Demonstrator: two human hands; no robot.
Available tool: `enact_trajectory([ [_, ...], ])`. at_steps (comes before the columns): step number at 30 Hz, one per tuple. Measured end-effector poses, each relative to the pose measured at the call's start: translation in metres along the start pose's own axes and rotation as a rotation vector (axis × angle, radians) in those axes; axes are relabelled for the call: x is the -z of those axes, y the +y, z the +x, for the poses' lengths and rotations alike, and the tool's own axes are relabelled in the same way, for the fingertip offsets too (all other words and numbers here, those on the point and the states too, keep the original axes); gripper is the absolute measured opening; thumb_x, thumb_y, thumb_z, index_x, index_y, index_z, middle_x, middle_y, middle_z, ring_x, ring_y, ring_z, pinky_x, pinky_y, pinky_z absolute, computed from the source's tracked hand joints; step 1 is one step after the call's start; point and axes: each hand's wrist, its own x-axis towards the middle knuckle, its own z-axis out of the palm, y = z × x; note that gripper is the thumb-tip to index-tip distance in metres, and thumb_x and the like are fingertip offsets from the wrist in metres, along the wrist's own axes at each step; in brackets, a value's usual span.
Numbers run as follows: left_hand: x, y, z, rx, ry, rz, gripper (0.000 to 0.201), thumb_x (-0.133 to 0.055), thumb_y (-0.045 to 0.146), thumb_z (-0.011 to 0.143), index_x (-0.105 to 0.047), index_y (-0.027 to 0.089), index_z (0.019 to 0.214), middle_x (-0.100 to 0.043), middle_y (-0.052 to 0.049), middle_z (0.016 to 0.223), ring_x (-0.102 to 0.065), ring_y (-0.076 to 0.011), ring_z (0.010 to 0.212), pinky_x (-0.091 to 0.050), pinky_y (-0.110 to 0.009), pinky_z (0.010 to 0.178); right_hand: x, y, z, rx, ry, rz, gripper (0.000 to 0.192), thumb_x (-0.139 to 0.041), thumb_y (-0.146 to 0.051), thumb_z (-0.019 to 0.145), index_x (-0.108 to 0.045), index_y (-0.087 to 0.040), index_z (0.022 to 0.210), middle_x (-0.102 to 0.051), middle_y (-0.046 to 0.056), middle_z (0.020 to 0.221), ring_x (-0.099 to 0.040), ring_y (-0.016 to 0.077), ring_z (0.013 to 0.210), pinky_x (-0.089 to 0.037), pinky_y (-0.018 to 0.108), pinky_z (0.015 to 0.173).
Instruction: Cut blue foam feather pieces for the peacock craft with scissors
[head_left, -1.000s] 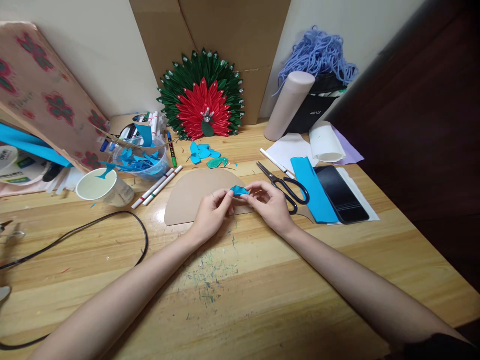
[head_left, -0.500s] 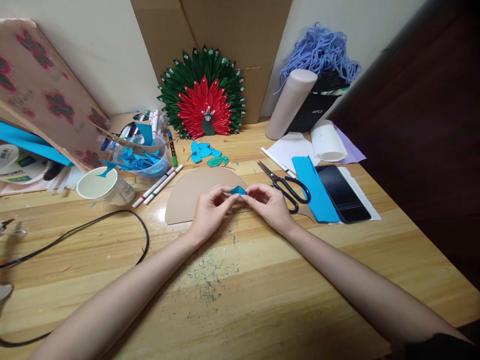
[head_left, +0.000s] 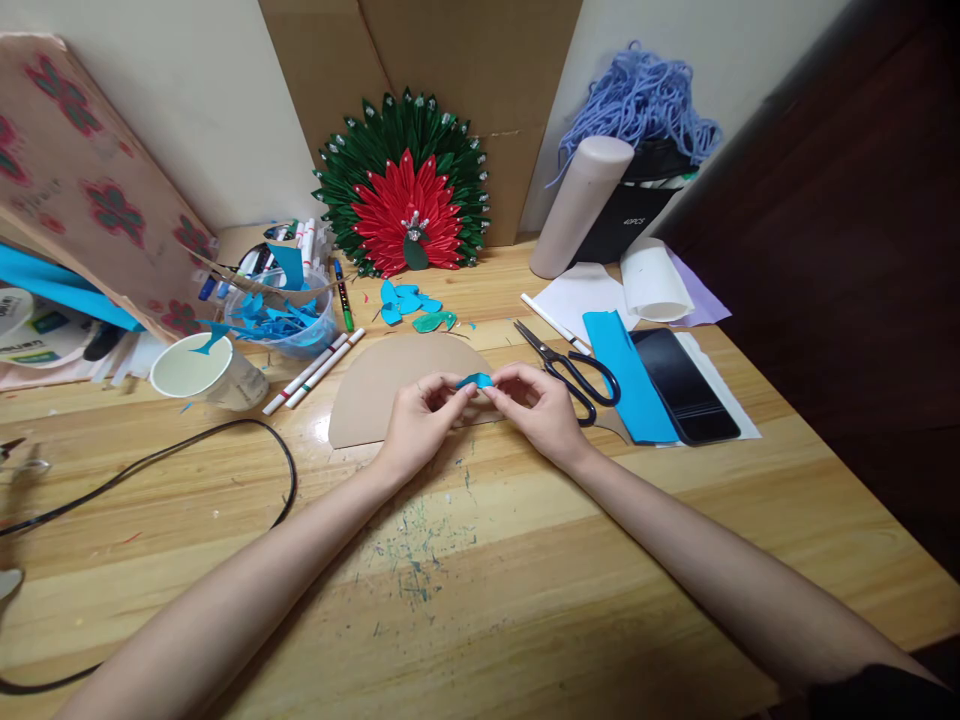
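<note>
A small blue paper piece (head_left: 475,381) is pinched at its two ends between my left hand (head_left: 426,412) and my right hand (head_left: 537,406). Its surface looks curved; the tips of my fingers cover its ends. Both hands are over the front right part of a brown cardboard half-disc (head_left: 397,380), which they partly hide. Behind the half-disc lie several cut blue petal shapes (head_left: 405,300) and a green leaf-like piece (head_left: 434,322). Black-handled scissors (head_left: 574,372) rest just right of my right hand.
Right of the scissors lie blue paper (head_left: 628,385) and a phone (head_left: 686,385). On the left stand a paper cup (head_left: 210,375), a tub of blue scraps (head_left: 289,330) and two markers (head_left: 319,370). A black cable (head_left: 225,425) loops nearby. A green-red paper peacock (head_left: 409,200) stands at the back.
The blue paper piece has turned between my fingertips, from a pointed, peaked shape to a flatter, curved one. My hands have stayed in nearly the same place.
</note>
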Motion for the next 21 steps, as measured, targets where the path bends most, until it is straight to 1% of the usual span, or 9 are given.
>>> enact_trajectory([
  [3, 0.0, 0.0006, 0.0001, 0.001, -0.001, -0.002, 0.024, -0.065, 0.036, 0.076, -0.063, 0.013, 0.081, -0.06, -0.001, 0.066, -0.051, -0.0075, 0.052, -0.041, -0.019, 0.05, 0.0001, -0.0013, 0.0, 0.012, 0.016, 0.016, 0.016, -0.066, -0.032, 0.076, -0.061, -0.02, 0.086, -0.063, 0.002, 0.081, -0.058, 0.0137, 0.067, -0.05, 0.028, 0.062],
  [6, 0.0002, 0.002, 0.0005, 0.011, 0.005, -0.018, 0.024, -0.064, 0.037, 0.077, -0.06, 0.013, 0.08, -0.059, 0.0, 0.066, -0.051, -0.007, 0.052, -0.041, -0.019, 0.05, -0.0001, -0.0037, -0.0011, 0.061, 0.03, 0.038, 0.016, -0.067, -0.026, 0.076, -0.062, -0.022, 0.091, -0.064, 0.002, 0.088, -0.06, 0.0132, 0.071, -0.051, 0.028, 0.065],
  [10, 0.0007, 0.0021, 0.0008, 0.012, 0.002, -0.002, 0.025, -0.064, 0.038, 0.077, -0.06, 0.013, 0.077, -0.058, 0.001, 0.064, -0.05, -0.0071, 0.052, -0.039, -0.019, 0.049, -0.0002, -0.0058, -0.0027, 0.111, 0.008, 0.022, 0.01, -0.067, -0.024, 0.077, -0.066, -0.022, 0.086, -0.066, 0.002, 0.084, -0.063, 0.0152, 0.077, -0.052, 0.03, 0.07],
  [15, 0.0006, 0.0002, 0.0003, 0.012, -0.015, 0.006, 0.026, -0.064, 0.039, 0.076, -0.062, 0.014, 0.079, -0.057, 0.001, 0.064, -0.047, -0.0067, 0.051, -0.037, -0.019, 0.048, 0.0007, -0.0052, -0.0023, 0.144, 0.034, -0.048, 0.003, -0.067, -0.024, 0.076, -0.067, -0.021, 0.078, -0.067, 0.002, 0.08, -0.063, 0.0167, 0.078, -0.052, 0.032, 0.072],
  [21, 0.0004, -0.0003, -0.0004, -0.01, -0.017, 0.044, 0.026, -0.063, 0.04, 0.077, -0.061, 0.014, 0.077, -0.055, 0.001, 0.06, -0.046, -0.0074, 0.051, -0.036, -0.019, 0.048, 0.0009, -0.0023, -0.0025, 0.084, 0.049, -0.069, 0.006, -0.064, -0.026, 0.079, -0.066, -0.021, 0.078, -0.066, 0.003, 0.08, -0.062, 0.0167, 0.076, -0.051, 0.032, 0.071],
])
